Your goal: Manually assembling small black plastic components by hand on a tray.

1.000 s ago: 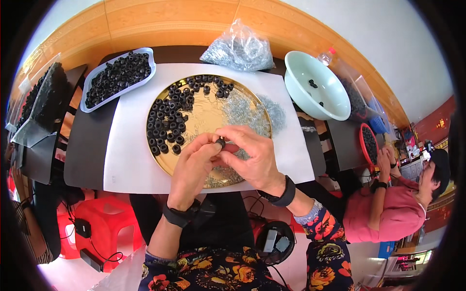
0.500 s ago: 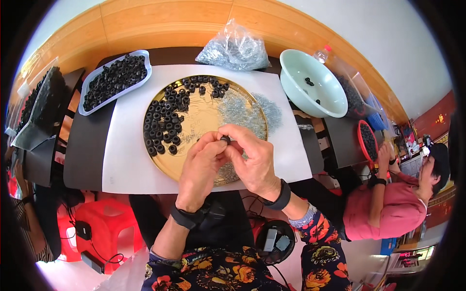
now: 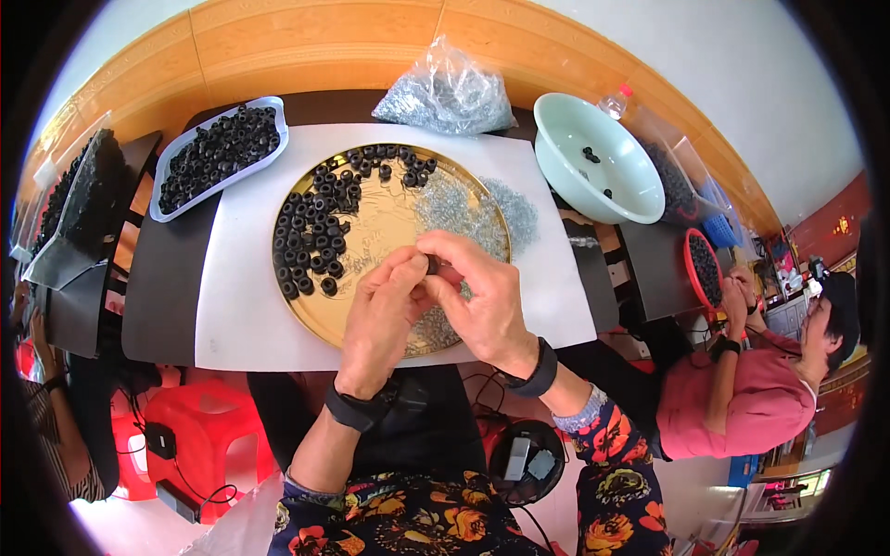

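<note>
My left hand and my right hand meet over the near part of a round gold tray. Between their pinched fingertips is a small black ring-shaped piece, mostly covered by the fingers. Similar black pieces lie along the tray's left and far sides. On its right side is a heap of small silvery metal bits, too fine to name, spilling past the rim onto a white sheet.
A pale blue tray of black pieces stands at the far left. Behind the gold tray sits a clear plastic bag of silvery bits. A pale green basin holds a few black pieces. At right, a person in pink works beside a red bowl.
Both hands stay together over the tray. The fingers have shifted slightly around the black piece, which is now more covered.
</note>
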A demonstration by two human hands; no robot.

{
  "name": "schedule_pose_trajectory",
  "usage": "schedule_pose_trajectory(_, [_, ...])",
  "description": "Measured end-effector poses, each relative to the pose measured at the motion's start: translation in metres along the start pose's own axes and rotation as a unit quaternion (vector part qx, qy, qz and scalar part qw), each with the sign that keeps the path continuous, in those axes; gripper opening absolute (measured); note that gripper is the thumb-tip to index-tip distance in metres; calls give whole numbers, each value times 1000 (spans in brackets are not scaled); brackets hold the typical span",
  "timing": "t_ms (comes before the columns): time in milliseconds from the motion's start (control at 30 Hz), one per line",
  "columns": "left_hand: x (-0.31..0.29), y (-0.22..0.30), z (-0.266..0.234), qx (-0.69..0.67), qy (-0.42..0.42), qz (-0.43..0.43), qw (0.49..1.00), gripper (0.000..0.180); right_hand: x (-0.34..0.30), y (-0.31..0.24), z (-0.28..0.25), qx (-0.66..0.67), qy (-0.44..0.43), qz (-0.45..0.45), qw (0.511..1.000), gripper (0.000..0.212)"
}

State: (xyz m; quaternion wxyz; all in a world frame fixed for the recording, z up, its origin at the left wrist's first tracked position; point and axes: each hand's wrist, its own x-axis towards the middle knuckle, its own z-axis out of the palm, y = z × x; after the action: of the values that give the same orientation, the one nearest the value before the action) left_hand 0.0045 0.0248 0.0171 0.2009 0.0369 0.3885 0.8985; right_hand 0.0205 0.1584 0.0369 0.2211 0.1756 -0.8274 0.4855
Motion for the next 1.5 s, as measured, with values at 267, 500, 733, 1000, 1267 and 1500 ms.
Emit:
schedule_pose_trajectory(267, [6, -6, -8, 5, -16, 34, 999, 23, 1, -2, 2, -39, 4, -1, 999, 37])
schedule_pose_trajectory(500, [2, -3, -8, 54, -28, 44, 997, 23, 1, 3, 1, -58, -26, -3, 998, 39])
schedule_pose_trajectory(733, [-5, -2, -4, 87, 19, 70, 994, 34, 4, -6, -3, -95, -10, -34, 995, 37])
schedule_pose_trajectory(1000, [-5, -1, 16, 216, 1, 178, 960, 31, 0, -8, 5, 4, -49, -30, 998, 30])
schedule_pose_trajectory(1267, [-5, -12, 20, 228, 36, 210, 950, 21, -3, -8, 4, 20, -39, -24, 999, 14])
schedule_pose_trajectory(1500, [-5, -10, 32, 271, 69, 224, 933, 17, -5, -10, 3, 37, -4, -10, 999, 16])
